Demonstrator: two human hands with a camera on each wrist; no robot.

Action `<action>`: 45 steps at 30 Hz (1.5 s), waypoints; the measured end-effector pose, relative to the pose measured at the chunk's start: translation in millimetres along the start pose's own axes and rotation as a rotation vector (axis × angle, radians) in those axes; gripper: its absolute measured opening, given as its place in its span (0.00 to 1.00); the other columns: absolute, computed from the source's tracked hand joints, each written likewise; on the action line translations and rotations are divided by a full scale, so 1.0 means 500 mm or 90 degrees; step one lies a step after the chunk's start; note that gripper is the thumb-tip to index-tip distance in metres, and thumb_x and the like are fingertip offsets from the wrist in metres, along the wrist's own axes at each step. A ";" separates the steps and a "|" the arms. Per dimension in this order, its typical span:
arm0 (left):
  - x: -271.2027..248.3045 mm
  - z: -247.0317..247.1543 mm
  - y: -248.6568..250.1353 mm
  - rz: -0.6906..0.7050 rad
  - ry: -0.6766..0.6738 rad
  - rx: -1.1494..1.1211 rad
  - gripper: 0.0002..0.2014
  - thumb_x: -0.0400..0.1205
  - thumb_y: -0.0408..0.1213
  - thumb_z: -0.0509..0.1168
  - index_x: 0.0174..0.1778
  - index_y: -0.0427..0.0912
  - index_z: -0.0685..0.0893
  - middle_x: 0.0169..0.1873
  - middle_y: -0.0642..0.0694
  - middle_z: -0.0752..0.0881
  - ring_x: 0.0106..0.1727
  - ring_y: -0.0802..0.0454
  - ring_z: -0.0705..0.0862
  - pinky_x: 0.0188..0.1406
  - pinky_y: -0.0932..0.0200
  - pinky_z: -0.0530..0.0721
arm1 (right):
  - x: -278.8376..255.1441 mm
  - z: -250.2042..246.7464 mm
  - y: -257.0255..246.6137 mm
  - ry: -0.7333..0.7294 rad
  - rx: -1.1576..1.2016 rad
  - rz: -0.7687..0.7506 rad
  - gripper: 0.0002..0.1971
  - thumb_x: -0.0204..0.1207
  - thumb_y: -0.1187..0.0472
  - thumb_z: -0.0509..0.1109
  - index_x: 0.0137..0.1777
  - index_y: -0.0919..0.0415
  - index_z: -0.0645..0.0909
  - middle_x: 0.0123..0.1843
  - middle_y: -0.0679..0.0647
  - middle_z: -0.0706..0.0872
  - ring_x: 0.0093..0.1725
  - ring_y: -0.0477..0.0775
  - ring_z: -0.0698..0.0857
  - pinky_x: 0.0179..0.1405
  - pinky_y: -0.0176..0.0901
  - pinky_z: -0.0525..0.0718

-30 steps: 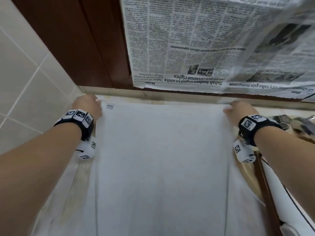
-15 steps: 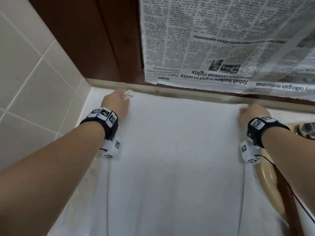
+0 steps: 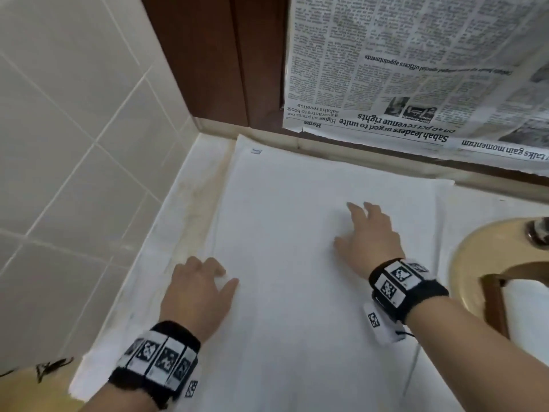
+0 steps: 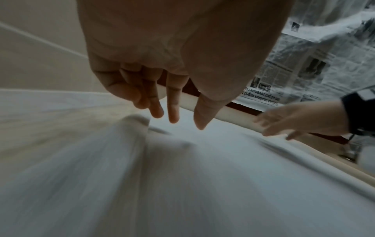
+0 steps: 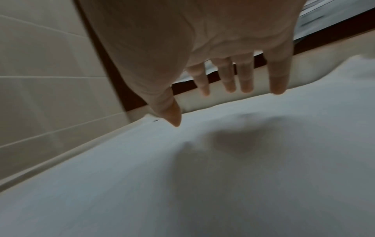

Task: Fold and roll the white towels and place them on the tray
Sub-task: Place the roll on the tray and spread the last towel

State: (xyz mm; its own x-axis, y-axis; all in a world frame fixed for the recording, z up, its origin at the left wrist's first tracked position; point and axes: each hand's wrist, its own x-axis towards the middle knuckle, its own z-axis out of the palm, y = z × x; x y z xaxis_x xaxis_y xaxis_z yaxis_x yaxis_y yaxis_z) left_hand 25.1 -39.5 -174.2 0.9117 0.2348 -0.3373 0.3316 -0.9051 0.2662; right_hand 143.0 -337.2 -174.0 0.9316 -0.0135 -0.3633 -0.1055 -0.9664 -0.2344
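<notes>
A white towel [image 3: 297,263] lies spread flat on the counter, its far edge against the wall ledge, a small label at its far left corner. My left hand [image 3: 205,281] is at the towel's left edge, fingers loosely extended just above the cloth [image 4: 182,168], holding nothing. My right hand [image 3: 368,230] hovers over the middle of the towel with fingers straight and spread; in the right wrist view the fingers [image 5: 245,80] are clear of the cloth [image 5: 202,176]. At the right, a wooden tray [image 3: 493,295] with a white rolled towel [image 3: 528,310] sits partly in view.
A beige sink basin [image 3: 475,248] with a metal tap [image 3: 539,233] lies right of the towel. Newspaper [image 3: 416,69] hangs on the dark wood wall behind. Tiled wall [image 3: 74,144] closes off the left side. A strip of bare counter [image 3: 178,218] runs left of the towel.
Both hands have let go of the towel's far corners and drawn back toward me; the right hand moved to the towel's middle, the left to its left edge. The view shifted right.
</notes>
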 end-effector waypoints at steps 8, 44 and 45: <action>-0.242 0.084 -0.059 -0.165 -0.016 -0.012 0.19 0.85 0.61 0.60 0.65 0.53 0.76 0.58 0.53 0.73 0.61 0.51 0.76 0.57 0.56 0.81 | -0.087 0.111 -0.063 -0.143 -0.116 -0.145 0.45 0.71 0.22 0.62 0.84 0.23 0.44 0.91 0.47 0.37 0.89 0.68 0.40 0.82 0.82 0.52; -0.267 0.069 -0.245 0.015 0.096 -0.114 0.14 0.87 0.53 0.62 0.66 0.53 0.79 0.55 0.53 0.79 0.56 0.50 0.78 0.57 0.47 0.82 | -0.114 0.131 -0.075 -0.073 -0.117 -0.084 0.44 0.75 0.23 0.63 0.87 0.28 0.48 0.92 0.46 0.40 0.91 0.59 0.41 0.83 0.78 0.55; -0.267 0.075 -0.225 0.046 0.074 -0.120 0.13 0.87 0.53 0.62 0.64 0.53 0.80 0.53 0.55 0.79 0.54 0.51 0.79 0.56 0.48 0.82 | -0.121 0.124 -0.069 -0.052 -0.087 -0.060 0.42 0.76 0.25 0.63 0.87 0.31 0.50 0.92 0.46 0.42 0.91 0.58 0.43 0.84 0.76 0.56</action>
State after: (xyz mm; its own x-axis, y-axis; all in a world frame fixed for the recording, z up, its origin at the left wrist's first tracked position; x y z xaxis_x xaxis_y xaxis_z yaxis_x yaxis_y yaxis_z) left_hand -142.9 17.9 -193.2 0.9527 0.2213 -0.2083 0.2945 -0.8414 0.4531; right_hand 68.7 -287.3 -200.1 0.9032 0.0943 -0.4188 0.0347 -0.9884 -0.1477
